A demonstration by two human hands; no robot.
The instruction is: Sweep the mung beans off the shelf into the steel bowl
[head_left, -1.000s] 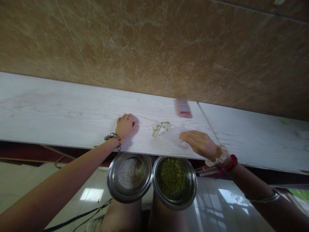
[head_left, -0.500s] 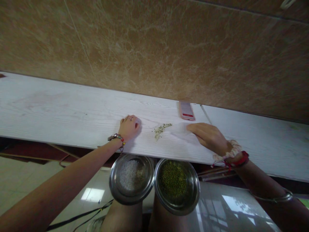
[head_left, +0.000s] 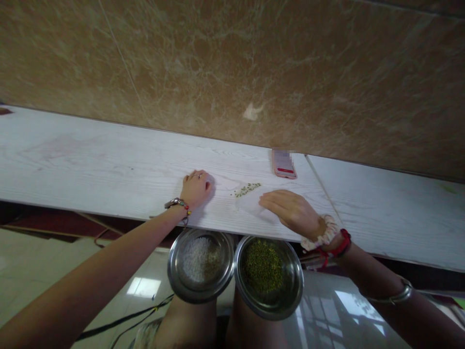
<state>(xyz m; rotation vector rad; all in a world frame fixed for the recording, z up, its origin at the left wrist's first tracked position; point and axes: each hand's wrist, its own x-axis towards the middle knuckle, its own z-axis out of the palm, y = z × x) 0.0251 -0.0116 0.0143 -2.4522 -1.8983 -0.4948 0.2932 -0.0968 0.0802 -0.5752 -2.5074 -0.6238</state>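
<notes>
On the white wooden tabletop (head_left: 101, 160), my left hand (head_left: 197, 188) rests with its fingers curled. What they hold, if anything, is hidden. My right hand (head_left: 285, 206) pinches a thin translucent white sheet (head_left: 249, 203), which lies low over the tabletop. Just past the sheet's far edge is a small strip of scattered green beans (head_left: 249, 189), between my two hands. Below the table edge, a steel bowl of white rice-like grains (head_left: 199, 259) stands on my left leg. Beside it, another steel bowl (head_left: 296, 286) on my right leg holds many green beans (head_left: 263, 266).
A phone in a pink case (head_left: 284, 165) lies beyond my right hand, near the brown marbled wall (head_left: 218, 72) behind the table. A seam crosses the tabletop to the right. Dark straps (head_left: 127, 317) hang at lower left above the tiled floor.
My right hand drew the sheet rightward, away from the beans, then brought it back left over part of them. Fewer beans show now. My left hand stays curled in about the same place.
</notes>
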